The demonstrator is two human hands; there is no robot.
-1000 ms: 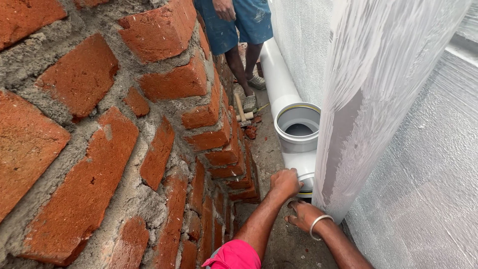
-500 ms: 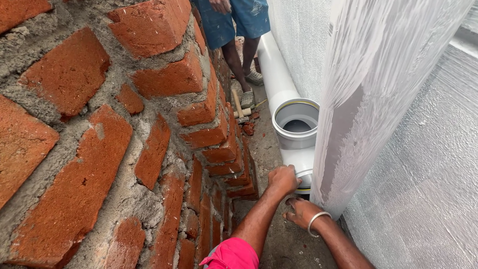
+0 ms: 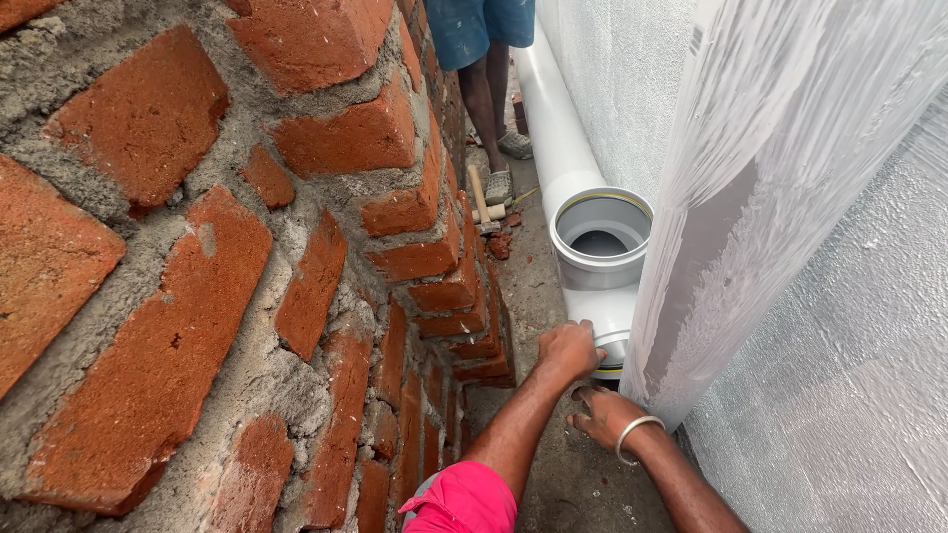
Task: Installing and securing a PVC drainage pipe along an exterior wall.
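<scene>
The white plastic pipe fitting (image 3: 600, 286), a junction piece with an upturned socket mouth, lay on the ground in the narrow gap between the rough brick wall (image 3: 247, 266) on the left and the white textured wall (image 3: 849, 326) on the right. It continued into a long white pipe (image 3: 549, 109) running away along the far ground, so the line seemed laid to follow the foot of the right wall. The near end of the fitting sat low, which would explain why both arms reached down to it.

The left hand (image 3: 570, 349) rested on the near top of the fitting, its fingers curled together over the rim as if pressing or steadying it. The right hand (image 3: 600, 417), wearing a metal bangle (image 3: 634, 434), lay lower and nearer, fingers (image 3: 583, 399) slightly spread and touching the ground or the underside by the joint; which of the two I could not tell.

Farther off, another person's legs (image 3: 489, 99) stood in sandals beside the pipe, with a hammer (image 3: 481, 197) lying on the ground at the wall's base.
</scene>
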